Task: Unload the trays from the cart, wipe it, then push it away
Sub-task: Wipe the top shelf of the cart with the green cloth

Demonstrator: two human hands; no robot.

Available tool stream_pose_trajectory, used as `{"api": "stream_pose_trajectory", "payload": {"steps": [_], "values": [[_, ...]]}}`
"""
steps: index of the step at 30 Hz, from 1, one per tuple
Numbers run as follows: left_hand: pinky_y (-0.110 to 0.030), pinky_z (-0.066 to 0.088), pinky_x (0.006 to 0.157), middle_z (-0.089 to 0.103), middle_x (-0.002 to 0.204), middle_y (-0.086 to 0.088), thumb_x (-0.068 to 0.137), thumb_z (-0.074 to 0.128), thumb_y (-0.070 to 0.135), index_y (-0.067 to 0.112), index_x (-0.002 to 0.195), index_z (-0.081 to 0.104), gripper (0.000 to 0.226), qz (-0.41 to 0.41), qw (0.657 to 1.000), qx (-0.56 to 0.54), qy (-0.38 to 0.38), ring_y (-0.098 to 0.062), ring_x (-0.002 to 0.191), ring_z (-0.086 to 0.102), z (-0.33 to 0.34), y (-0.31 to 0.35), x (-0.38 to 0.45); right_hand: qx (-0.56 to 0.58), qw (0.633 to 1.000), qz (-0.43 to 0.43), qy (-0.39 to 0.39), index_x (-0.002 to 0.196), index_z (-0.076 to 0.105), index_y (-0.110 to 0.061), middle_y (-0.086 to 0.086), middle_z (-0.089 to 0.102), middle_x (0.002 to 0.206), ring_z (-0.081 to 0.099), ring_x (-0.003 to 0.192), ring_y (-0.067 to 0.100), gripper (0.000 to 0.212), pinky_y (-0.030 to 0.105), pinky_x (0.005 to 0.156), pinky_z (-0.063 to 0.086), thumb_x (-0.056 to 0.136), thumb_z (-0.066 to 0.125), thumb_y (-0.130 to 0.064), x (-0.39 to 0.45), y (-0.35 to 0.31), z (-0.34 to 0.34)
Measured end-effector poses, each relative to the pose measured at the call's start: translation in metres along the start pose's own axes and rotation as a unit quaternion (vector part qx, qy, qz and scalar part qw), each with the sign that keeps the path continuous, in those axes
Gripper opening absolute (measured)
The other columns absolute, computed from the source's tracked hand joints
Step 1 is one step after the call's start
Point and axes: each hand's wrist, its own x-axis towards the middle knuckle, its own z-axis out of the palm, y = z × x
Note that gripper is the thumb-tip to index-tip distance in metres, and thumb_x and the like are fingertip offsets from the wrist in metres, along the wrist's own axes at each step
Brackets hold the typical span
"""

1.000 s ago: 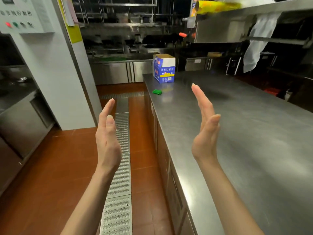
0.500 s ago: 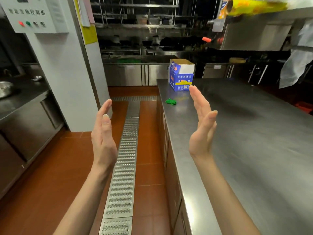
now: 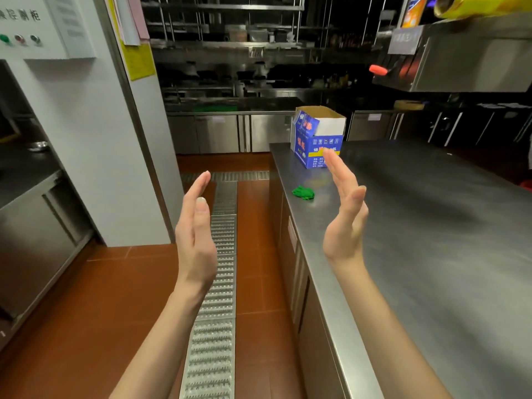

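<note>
Neither a cart nor any tray is in view. My left hand (image 3: 195, 231) is raised over the floor drain with straight fingers, its palm facing right, and it holds nothing. Over the near edge of the steel counter (image 3: 431, 240) my right hand (image 3: 345, 214) is held up the same way, palm facing left, empty. The two palms face each other about a forearm's width apart. A small green cloth (image 3: 303, 193) lies crumpled on the counter just beyond my right hand.
An open blue and white cardboard box (image 3: 318, 136) stands at the counter's far left corner. A metal drain grating (image 3: 216, 283) runs down the red tiled aisle. A white pillar (image 3: 95, 156) and steel cabinets (image 3: 37, 234) line the left; more steel units close off the far end.
The camera has swung left, so the counter, box and green cloth sit further right and lower in view. Both hands keep the same open, facing pose.
</note>
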Motion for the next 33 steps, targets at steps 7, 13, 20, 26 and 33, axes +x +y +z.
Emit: {"api": "stream_pose_trajectory", "payload": {"steps": [7,13,20,26,33], "values": [[-0.022,0.032,0.123,0.049,0.16,0.016,0.113,0.029,0.042,0.022,0.158,0.045,0.052,0.006,1.0,-0.012,-0.018,-0.006,0.151,0.04,0.031,-0.075,0.082,-0.041,0.999,-0.01,-0.002,0.152,0.049,-0.008,0.0,0.054,0.154,0.043,0.148,0.013,0.093,0.018,0.116,0.032,0.099,0.015,-0.077,0.062,0.072,0.035],[-0.015,0.032,0.12,0.05,0.159,0.018,0.113,0.03,0.043,0.023,0.157,0.047,0.051,-0.012,0.999,-0.025,-0.032,-0.006,0.151,0.041,0.075,-0.147,0.141,-0.049,0.999,-0.003,0.012,0.153,0.046,-0.006,0.003,0.052,0.156,0.041,0.149,0.013,0.098,0.012,0.113,0.034,0.096,0.017,-0.081,0.108,0.141,0.051],[-0.015,0.033,0.119,0.051,0.158,0.015,0.113,0.029,0.039,0.022,0.157,0.047,0.05,-0.027,0.999,-0.026,-0.04,-0.007,0.15,0.043,0.134,-0.224,0.223,-0.056,0.998,-0.004,0.025,0.152,0.047,-0.004,0.004,0.052,0.156,0.041,0.15,0.016,0.093,0.015,0.115,0.033,0.101,0.017,-0.075,0.177,0.237,0.07],[-0.028,0.035,0.124,0.052,0.158,0.01,0.112,0.03,0.033,0.018,0.156,0.047,0.05,-0.051,0.998,-0.032,-0.036,-0.007,0.149,0.044,0.19,-0.273,0.29,-0.069,0.997,-0.003,0.044,0.153,0.048,-0.006,0.003,0.052,0.156,0.041,0.15,0.018,0.084,0.031,0.122,0.032,0.106,0.015,-0.067,0.243,0.319,0.071],[-0.011,0.03,0.118,0.05,0.158,0.014,0.115,0.03,0.026,0.016,0.157,0.047,0.047,-0.058,0.995,-0.004,-0.076,0.001,0.148,0.042,0.242,-0.344,0.344,-0.089,0.994,0.023,0.064,0.152,0.049,-0.005,0.002,0.053,0.156,0.042,0.15,0.017,0.08,0.032,0.123,0.031,0.108,0.015,-0.063,0.295,0.405,0.077]]}}
